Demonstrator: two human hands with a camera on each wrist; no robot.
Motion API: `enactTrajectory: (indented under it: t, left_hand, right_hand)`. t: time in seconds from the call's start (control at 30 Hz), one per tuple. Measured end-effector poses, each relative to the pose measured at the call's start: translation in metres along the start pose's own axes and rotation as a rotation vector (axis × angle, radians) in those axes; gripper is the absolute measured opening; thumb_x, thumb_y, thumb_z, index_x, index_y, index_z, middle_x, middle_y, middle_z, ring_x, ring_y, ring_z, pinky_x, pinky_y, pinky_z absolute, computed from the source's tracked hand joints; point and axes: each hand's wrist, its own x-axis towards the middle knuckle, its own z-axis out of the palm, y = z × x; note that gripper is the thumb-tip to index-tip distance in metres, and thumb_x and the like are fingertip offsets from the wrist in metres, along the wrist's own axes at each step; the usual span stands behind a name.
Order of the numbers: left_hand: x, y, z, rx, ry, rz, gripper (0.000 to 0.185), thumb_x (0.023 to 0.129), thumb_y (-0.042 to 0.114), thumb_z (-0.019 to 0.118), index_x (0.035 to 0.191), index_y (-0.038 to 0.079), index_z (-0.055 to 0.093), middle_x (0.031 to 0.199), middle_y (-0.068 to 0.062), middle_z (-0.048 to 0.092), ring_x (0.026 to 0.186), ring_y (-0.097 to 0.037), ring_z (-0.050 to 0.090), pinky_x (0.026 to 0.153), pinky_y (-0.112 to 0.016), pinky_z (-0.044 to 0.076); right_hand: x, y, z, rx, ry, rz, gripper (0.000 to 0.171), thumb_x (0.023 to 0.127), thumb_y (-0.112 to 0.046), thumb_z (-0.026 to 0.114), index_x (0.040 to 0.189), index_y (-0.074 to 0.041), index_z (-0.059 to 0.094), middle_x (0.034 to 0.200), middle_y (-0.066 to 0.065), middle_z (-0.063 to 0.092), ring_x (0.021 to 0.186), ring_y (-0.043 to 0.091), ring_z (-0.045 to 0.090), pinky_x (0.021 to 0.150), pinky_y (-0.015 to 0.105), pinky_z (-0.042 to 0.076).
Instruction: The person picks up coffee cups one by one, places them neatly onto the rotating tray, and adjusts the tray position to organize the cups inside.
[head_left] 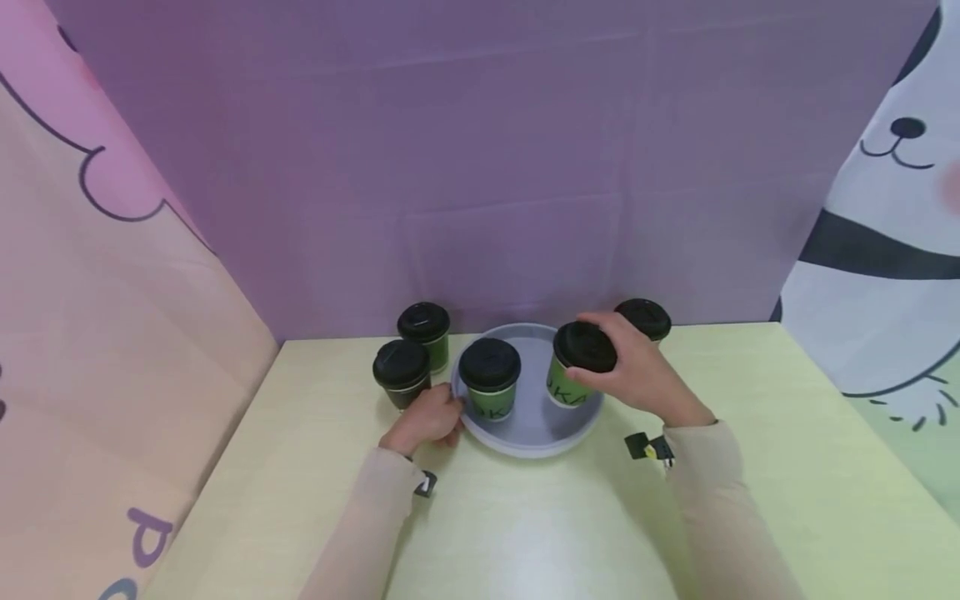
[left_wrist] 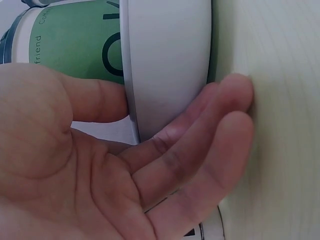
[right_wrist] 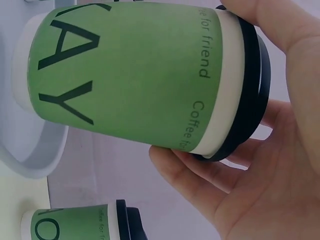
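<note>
My right hand grips a green paper coffee cup around its black lid, thumb on one side and fingers on the other. This cup is over the right half of a round, pale grey tray; whether its base touches the tray I cannot tell. On the tray's left half stands another green cup with a black lid. At the tray's left edge, my left hand pinches the rim, thumb over the inside and fingers along the outer wall.
Left of the tray stand two more lidded cups, a front cup close to my left hand and a rear cup. Another cup stands behind my right hand, partly hidden. A purple cloth backdrop rises at the table's back edge.
</note>
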Motion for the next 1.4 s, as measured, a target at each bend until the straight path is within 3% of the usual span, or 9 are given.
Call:
enactTrajectory:
  t: [0.67, 1.4]
  left_hand:
    - [0.002, 0.0, 0.001, 0.007, 0.004, -0.003, 0.026, 0.107, 0.022, 0.044, 0.097, 0.005, 0.061, 0.069, -0.013, 0.069, 0.059, -0.025, 0.065, 0.058, -0.035, 0.055]
    - [0.002, 0.0, 0.002, 0.003, 0.01, -0.017, 0.028, 0.109, 0.023, 0.041, 0.099, 0.004, 0.059, 0.071, -0.015, 0.069, 0.06, -0.027, 0.066, 0.057, -0.035, 0.055]
  right_hand:
    - [0.002, -0.009, 0.01, -0.058, -0.044, -0.036, 0.083, 0.08, -0.045, 0.087, 0.148, -0.016, 0.049, 0.137, 0.011, 0.058, 0.116, 0.029, 0.06, 0.098, 0.053, 0.05]
    - [0.004, -0.015, 0.023, -0.082, -0.122, -0.085, 0.086, 0.078, -0.044, 0.087, 0.149, -0.014, 0.048, 0.149, 0.012, 0.052, 0.133, 0.034, 0.054, 0.105, 0.055, 0.048]
